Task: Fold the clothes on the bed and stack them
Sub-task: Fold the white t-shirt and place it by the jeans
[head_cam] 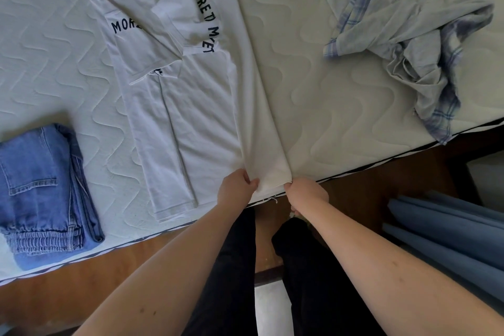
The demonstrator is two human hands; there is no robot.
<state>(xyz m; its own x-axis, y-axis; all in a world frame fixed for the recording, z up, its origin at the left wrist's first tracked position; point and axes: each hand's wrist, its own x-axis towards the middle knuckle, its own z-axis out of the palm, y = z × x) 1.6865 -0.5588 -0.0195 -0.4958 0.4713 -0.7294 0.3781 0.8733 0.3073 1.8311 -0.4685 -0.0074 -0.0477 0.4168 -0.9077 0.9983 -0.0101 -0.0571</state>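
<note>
**2 hands pinch the hem of 1 cream garment**

4 garments lie on the bed (341, 106): 1 long cream garment (256, 106), 1 white printed T-shirt (174, 95), 1 folded pair of jeans (43, 185) and 1 crumpled plaid shirt (425, 43).

The left hand (236, 187) has its fingers (252, 182) curled tight, pinching the cream garment's near hem at one corner. The right hand (306, 193) pinches the other corner, its fingers (288, 186) curled closed on the cloth.

The T-shirt lies flat just left of the left fingers, sleeves folded in; the jeans sit further left. The plaid shirt is well apart, beyond the right fingers.
</note>
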